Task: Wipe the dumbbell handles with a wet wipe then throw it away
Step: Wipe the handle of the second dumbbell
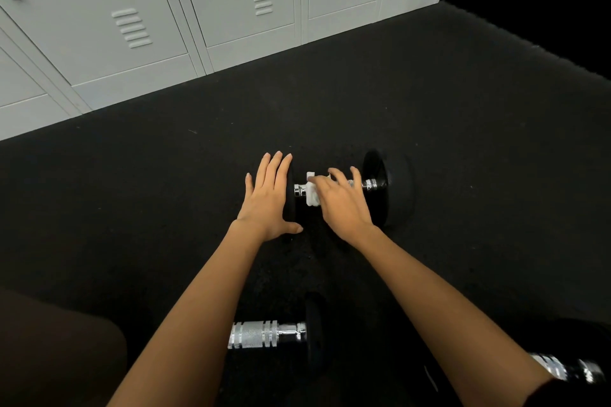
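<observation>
A black dumbbell (pixel 386 187) with a chrome handle lies on the dark floor ahead of me. My left hand (pixel 269 198) rests flat with straight fingers against its left weight plate. My right hand (pixel 340 200) holds a white wet wipe (pixel 311 193) pressed around the left part of the handle, fingers curled over the bar. A second dumbbell (pixel 264 334) with a knurled chrome handle lies nearer to me, partly hidden by my left forearm. The chrome end of a third dumbbell (pixel 568 370) shows at the bottom right.
Grey metal lockers (pixel 231 10) line the far side of the black rubber floor (pixel 463 109). My knee or leg (pixel 56 350) fills the bottom left corner. No bin is in view.
</observation>
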The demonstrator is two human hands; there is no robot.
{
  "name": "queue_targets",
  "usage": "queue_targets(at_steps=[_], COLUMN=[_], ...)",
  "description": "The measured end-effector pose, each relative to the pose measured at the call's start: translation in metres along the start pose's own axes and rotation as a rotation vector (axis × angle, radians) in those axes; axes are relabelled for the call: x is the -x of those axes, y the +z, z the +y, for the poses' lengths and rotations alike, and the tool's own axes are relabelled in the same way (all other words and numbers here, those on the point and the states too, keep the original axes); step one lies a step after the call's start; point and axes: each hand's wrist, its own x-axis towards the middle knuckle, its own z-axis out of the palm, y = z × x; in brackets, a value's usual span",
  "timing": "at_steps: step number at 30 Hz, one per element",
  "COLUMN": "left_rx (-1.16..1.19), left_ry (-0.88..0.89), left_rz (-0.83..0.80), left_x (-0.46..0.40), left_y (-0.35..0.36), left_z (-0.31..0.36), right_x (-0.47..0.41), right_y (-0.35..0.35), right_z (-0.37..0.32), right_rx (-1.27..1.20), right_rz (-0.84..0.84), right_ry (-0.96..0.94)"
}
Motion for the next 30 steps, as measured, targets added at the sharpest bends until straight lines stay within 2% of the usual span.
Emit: queue_targets(at_steps=[4, 10, 12, 14, 16, 20, 22, 30], left_rx=[-0.006, -0.012, -0.009, -0.011, -0.014, -0.028, -0.024, -0.039], left_ry=[-0.003, -0.01, -0.013, -0.01, -0.007, -0.014, -0.018, -0.011], left_rz=[-0.001, -0.016, -0.018, -0.013, -0.006, 0.003, 0.004, -0.003], left_x=[0.0, -0.002, -0.002, -0.002, -0.002, -0.003, -0.004, -0.001], left_y=[0.0, 0.0, 0.0, 0.0, 0.001, 0.001, 0.001, 0.0], left_z=[0.001, 0.002, 0.002, 0.001, 0.001, 0.002, 0.002, 0.002], right_x=[0.0, -0.036, -0.033, -0.021, -0.008, 0.001, 0.003, 0.013], right_y=[0.008, -0.004, -0.003, 0.004, 0.012, 0.014, 0.012, 0.006], right_z=[-0.007, -0.019, -0.02, -0.019, -0.015, -0.006, -0.003, 0.018], right_rx=[-0.126, -0.239, -0.216, -0.205, -0.147, 0.195, 0.288, 0.268], right_rz=[0.061, -0.187, -0.154, -0.039, 0.011, -0.049, -0.057, -0.064], right_ry=[0.059, 0.156, 0.127, 0.052, -0.049, -0.22, -0.256, -0.226])
